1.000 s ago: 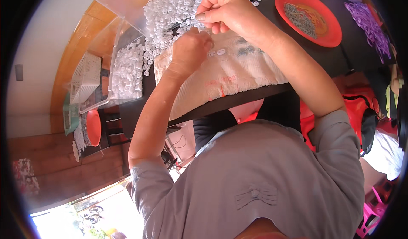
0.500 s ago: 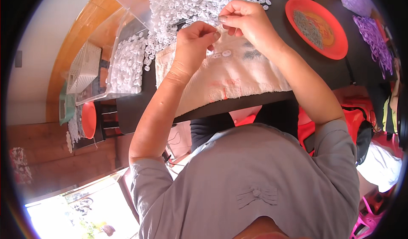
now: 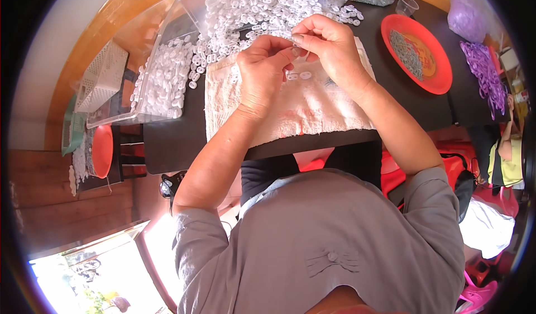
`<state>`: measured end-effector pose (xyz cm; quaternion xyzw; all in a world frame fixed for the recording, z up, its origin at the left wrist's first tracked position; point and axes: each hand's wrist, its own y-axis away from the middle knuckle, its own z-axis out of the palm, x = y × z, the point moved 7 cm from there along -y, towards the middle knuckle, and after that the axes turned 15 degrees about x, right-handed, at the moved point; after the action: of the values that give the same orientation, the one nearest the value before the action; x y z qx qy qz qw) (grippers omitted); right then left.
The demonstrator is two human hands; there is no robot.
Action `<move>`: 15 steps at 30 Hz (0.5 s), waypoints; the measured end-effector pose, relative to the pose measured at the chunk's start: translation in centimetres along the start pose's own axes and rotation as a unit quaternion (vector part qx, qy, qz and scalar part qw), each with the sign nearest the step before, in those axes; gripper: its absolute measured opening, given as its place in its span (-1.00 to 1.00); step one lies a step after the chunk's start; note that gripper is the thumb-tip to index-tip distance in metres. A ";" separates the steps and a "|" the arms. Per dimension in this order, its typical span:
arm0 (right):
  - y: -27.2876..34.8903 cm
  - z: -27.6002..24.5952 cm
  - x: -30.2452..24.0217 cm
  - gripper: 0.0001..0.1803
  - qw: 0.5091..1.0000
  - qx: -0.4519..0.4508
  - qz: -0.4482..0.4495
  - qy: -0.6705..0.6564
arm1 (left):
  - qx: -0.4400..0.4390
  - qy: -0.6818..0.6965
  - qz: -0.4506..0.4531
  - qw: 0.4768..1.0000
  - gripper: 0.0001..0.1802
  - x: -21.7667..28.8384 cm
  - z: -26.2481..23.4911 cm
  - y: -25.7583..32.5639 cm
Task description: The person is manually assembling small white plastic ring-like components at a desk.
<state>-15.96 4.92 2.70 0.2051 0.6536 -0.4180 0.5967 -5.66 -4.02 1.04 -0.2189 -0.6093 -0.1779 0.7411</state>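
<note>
My left hand (image 3: 263, 68) and my right hand (image 3: 330, 44) meet fingertip to fingertip above a cream towel (image 3: 279, 127) on the dark table. Both are closed in a pinch. Whatever lies between the fingertips is too small and too covered to name. Just below them, a few white oval plastic pieces (image 3: 305, 75) with holes rest on the towel. Beyond my hands spreads a big heap of similar white pieces (image 3: 251, 4), partly spilling toward the towel's left edge.
At left, a clear plastic box (image 3: 134, 114) holds more white pieces. On the right sits a red plate (image 3: 442, 74) with thin grey metal bits (image 3: 406, 54). A clear cup (image 3: 407, 5), purple bag (image 3: 468, 15) and purple strips (image 3: 484, 76) surround it. Another person (image 3: 506, 152) is at far right.
My hands have come closer together, the fingertips now overlapping. The whole view has shifted slightly, and more of the person at far right shows.
</note>
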 end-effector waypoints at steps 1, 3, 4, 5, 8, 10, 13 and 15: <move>0.1 0.0 0.2 -0.95 1.000 0.011 0.018 0.002 | 0.016 -0.011 0.009 1.000 -0.88 0.0 -0.1 0.2; 0.1 0.0 0.5 -0.95 1.000 0.020 0.020 0.005 | 0.019 0.012 0.021 1.000 -0.89 -0.4 0.1 0.3; 0.0 0.0 0.7 -0.95 0.999 0.030 0.022 0.006 | 0.022 0.033 0.034 0.999 -0.90 -0.5 0.0 0.2; 0.2 0.1 0.7 -0.95 0.999 0.028 0.022 0.007 | 0.024 0.033 0.034 0.999 -0.90 -0.7 -0.2 0.2; 0.5 0.2 0.8 -0.94 0.999 0.032 0.033 0.027 | 0.044 0.036 0.045 0.997 -0.91 -1.0 -0.6 -0.1; 0.4 0.1 1.4 -0.94 0.998 0.042 0.047 -0.006 | 0.048 -0.012 0.078 0.996 -0.87 -0.9 -0.7 -0.1; 0.4 0.0 1.3 -0.94 0.997 0.044 0.057 0.011 | 0.038 -0.034 0.129 0.990 -0.87 -0.8 -0.4 0.1; 0.3 0.0 1.6 -0.95 0.997 0.043 0.059 -0.010 | 0.035 -0.052 0.162 0.985 -0.87 -0.5 -0.3 0.5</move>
<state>-16.07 4.73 1.09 0.2643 0.6157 -0.4121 0.6174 -5.26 -3.74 0.44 -0.2978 -0.6089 -0.0223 0.7349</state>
